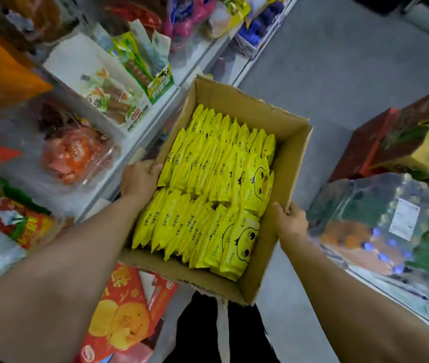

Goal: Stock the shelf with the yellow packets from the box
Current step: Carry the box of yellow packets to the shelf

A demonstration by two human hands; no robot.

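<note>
Both forearms reach forward from the bottom edge of the head view toward an open cardboard box (284, 179) held above the grey floor (339, 61). Left hand (140, 178): fingers curled over the box's left wall, gripping the rim. Right hand (293, 221): thumb hooked over the right wall, fingers wrapped round the outside, gripping that rim. Box top is open, with a ragged near edge.

Yellow packets (208, 184) fill the box in 2 rows, standing on edge and packed close together; the rightmost packet in each row shows a cartoon chick face. No packet is in either hand.

Shelf (140, 132) runs along the left, just beside the box, and carries mixed bagged goods: a white pack of sausages (103, 90), an orange bag (77, 155), and red and green bags nearer the camera. Below the box lies a red carton (124, 305). On the right stand a dark red box (381, 142) and a plastic-wrapped bundle (381, 224).
</note>
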